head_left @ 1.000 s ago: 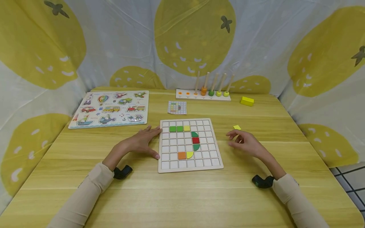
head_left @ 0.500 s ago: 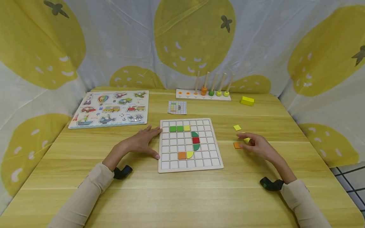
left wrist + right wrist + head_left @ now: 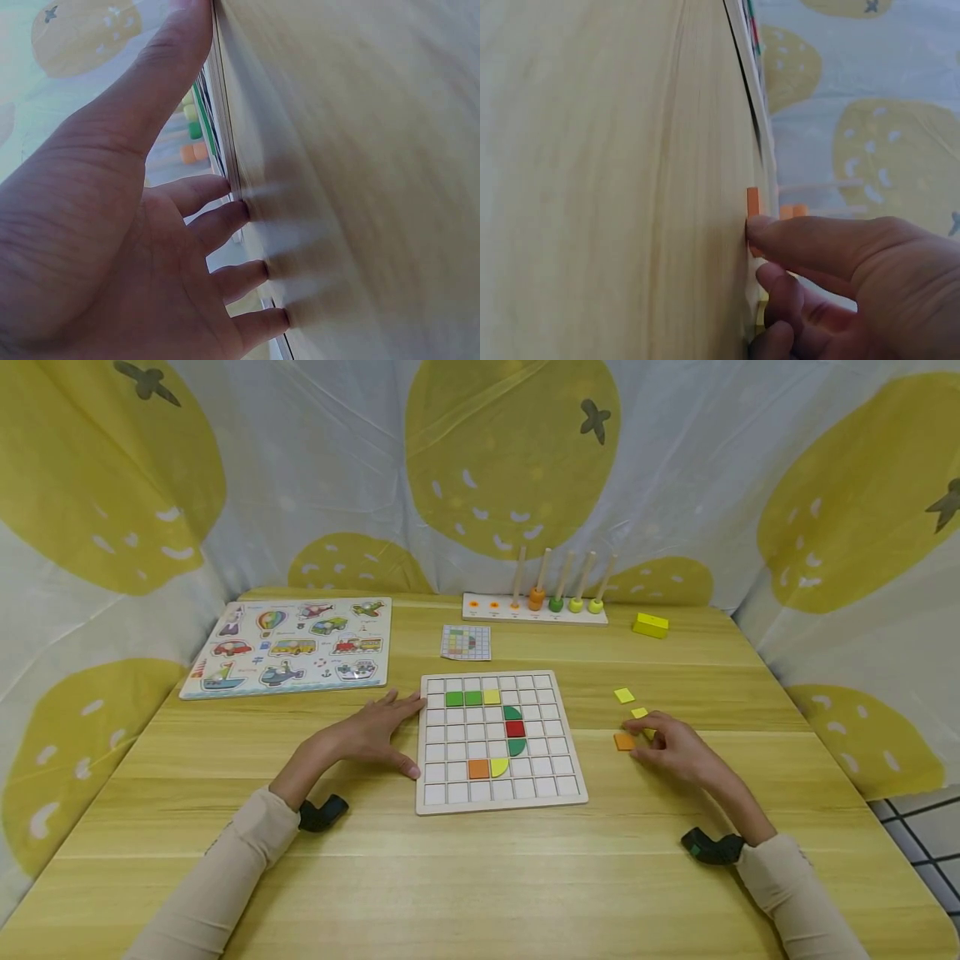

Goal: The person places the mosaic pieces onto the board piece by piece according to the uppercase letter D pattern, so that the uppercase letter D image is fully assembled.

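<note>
A light wooden grid board [image 3: 581, 797] lies flat on the table, with several green, yellow, red and orange pieces in its squares. My left hand [image 3: 367, 735] is spread at the board's left side, fingers and thumb touching its edge; the left wrist view shows the fingertips against that edge. Right of the board, my right hand [image 3: 671, 747] has thumb and index finger at an orange square tile [image 3: 623, 742] on the table. In the right wrist view the thumb presses on the orange tile and the index finger is mostly hidden. Beside those fingers lie yellow tiles [image 3: 639, 713], partly covered.
Another yellow tile [image 3: 624, 695] lies farther back. Behind the board is a small pattern card [image 3: 467, 643]. A vehicle puzzle board [image 3: 300, 647] lies at the back left, a peg stand with rings [image 3: 534, 610] at the back, and a yellow block [image 3: 650, 626] at the back right.
My right hand has moved right from beside the board, uncovering the orange tile and some of the yellow ones; over the last half second it barely shifts. The left hand stays at the board.
</note>
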### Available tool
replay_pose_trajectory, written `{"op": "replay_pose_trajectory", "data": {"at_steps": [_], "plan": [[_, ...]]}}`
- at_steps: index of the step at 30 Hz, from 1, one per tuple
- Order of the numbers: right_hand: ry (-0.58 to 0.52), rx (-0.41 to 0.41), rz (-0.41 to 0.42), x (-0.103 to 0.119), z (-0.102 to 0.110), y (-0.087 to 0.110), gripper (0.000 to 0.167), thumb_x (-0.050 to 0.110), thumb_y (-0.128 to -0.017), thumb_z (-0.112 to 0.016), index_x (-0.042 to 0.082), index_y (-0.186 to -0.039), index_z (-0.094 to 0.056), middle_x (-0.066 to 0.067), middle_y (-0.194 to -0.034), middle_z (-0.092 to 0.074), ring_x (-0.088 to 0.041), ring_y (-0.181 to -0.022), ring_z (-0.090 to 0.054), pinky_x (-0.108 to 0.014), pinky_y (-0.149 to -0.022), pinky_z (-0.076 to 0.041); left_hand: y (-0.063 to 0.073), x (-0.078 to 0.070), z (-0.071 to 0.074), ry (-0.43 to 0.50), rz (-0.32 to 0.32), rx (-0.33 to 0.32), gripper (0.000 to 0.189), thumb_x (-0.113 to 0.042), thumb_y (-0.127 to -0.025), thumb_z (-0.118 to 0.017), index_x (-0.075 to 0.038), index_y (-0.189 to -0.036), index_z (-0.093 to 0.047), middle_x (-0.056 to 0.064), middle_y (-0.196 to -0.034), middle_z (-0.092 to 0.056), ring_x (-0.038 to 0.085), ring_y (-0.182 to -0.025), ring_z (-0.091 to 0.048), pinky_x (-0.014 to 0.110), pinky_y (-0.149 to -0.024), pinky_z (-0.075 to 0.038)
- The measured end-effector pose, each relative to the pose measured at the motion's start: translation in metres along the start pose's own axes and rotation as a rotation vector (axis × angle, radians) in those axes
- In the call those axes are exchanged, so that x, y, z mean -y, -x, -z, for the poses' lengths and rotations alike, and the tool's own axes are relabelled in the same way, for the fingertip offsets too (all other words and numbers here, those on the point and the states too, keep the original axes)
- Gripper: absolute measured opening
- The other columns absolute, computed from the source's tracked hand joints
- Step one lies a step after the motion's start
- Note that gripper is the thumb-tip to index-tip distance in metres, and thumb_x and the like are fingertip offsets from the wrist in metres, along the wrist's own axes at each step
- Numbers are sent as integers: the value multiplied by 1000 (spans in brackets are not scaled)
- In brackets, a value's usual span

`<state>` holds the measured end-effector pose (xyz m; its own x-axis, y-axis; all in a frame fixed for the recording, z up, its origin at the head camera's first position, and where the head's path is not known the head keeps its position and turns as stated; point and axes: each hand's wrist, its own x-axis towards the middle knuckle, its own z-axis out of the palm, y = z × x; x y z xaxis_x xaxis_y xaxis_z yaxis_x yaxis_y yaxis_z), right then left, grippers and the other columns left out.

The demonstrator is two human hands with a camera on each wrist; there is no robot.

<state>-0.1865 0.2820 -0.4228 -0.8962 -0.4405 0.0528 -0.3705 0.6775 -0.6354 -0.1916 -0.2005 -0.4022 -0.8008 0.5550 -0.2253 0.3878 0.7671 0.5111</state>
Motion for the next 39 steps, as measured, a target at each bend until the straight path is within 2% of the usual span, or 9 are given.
{"op": "replay_pose_trajectory", "data": {"at_steps": [8, 17, 26, 39], "plan": [[23, -30, -34, 3, -3, -3, 24, 4, -87, -68, -2, -110, -66, -15, -100, -62, -7, -59, -42, -23, -52, -37, 1, 1, 0, -4, 0, -1, 110, -53, -70, -80, -4, -152, -24, 18, -158, -17, 48, -143, -1, 67, -110, -6], [-61, 3, -84, 11, -3, -5, 22, 7, -91, -65, 1, -111, -61, -10, -88, -64, -9, -63, -51, -22, -54, -42, 2, 1, -1, 5, -3, 0, 110, -53, -70, -80, -4, -152, -24, 19, -158, -17, 48, -143, -1, 67, -110, -5], [-88, 42, 7, 35, -12, -18, 24, 7, -89, -68, 1, -111, -61, -6, -82, -66, -10, -60, -52, -22, -54, -43, 2, 1, -1, 1, -4, -3, 110, -53, -70, -80, -4, -152, -24, 19, -158, -16, 48, -143, -1, 67, -110, -5], [-80, 95, 77, 73, -29, -45, 25, 7, -87, -70, 7, -111, -62, -1, -83, -63, -13, -62, -49, -21, -54, -39, 1, 0, -1, -6, 2, -7, 111, -55, -69, -79, -5, -152, -25, 17, -159, -16, 47, -143, -1, 67, -110, -6]]}}
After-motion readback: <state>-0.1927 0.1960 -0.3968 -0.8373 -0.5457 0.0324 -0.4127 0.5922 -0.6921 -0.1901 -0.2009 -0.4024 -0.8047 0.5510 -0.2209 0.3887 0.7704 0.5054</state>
